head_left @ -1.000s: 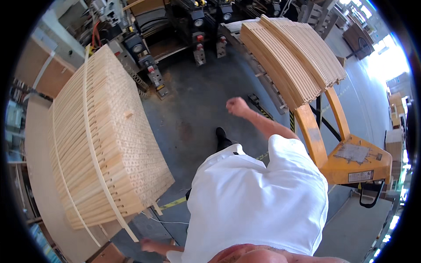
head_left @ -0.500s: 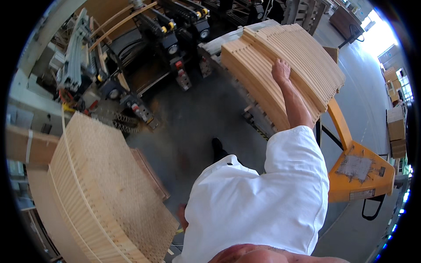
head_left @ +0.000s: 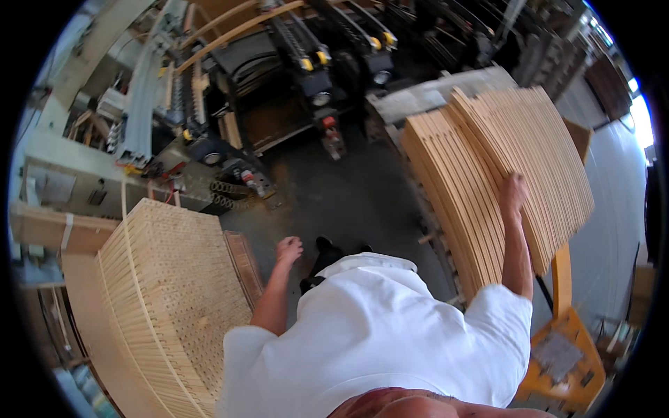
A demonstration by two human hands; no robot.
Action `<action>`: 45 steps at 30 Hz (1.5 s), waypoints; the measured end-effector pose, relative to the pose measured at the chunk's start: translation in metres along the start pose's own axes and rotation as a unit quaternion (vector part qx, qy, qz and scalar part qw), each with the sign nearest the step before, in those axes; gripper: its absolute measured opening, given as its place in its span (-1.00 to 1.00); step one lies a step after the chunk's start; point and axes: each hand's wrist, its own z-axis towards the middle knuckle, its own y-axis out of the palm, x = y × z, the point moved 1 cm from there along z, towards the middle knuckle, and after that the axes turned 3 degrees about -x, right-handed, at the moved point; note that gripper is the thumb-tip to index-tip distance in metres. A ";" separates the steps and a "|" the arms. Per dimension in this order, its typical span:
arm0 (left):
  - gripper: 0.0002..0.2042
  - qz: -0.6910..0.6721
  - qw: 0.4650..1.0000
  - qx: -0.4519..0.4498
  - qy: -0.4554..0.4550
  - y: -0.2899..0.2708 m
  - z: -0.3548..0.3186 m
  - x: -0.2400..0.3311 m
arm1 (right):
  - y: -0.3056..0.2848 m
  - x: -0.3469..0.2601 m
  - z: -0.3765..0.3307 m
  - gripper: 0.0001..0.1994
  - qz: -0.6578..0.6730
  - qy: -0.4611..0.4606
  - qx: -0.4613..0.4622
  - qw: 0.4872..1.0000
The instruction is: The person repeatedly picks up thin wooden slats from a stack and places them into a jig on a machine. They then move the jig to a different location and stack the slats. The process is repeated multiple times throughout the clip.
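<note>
My right hand [head_left: 514, 194] is on the stack of curved wooden slats [head_left: 460, 184] at the right, at the raised edge where the upper layer steps up from the lower one. Its fingers are bent over the edge of a slat, and their tips are hidden. Over the floor between the two stacks hangs my left hand [head_left: 289, 249], fingers loosely bent and apart, with nothing visible in it. Nearest to it on the left is a tall stack of pale wooden pieces [head_left: 188, 272], its facing side dotted with small dark marks.
An orange pallet jack [head_left: 571, 355] stands beyond the slat stack at the right. Ahead is a machine with dark rails [head_left: 300, 52] and yellow-capped ends. A brown wooden panel [head_left: 244, 261] leans by the left stack, and a thin pale strip [head_left: 132, 268] curves over that stack.
My left hand has come up from beside my body into the open between the stacks. My right hand still lies along the slats' raised edge, nearer to me. The view has shifted.
</note>
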 end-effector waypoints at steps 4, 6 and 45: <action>-0.83 0.144 0.987 -0.034 0.070 0.034 0.059 0.075 | -0.015 -0.006 0.006 -0.72 0.026 0.109 -0.102 0.988; -0.83 0.164 0.978 -0.043 0.118 0.025 0.107 0.103 | -0.020 -0.020 0.017 -0.81 0.006 0.086 -0.079 0.993; -0.59 0.335 0.903 -0.099 0.251 -0.066 0.157 0.481 | -0.044 -0.893 0.349 -0.60 0.286 -0.602 -0.052 0.744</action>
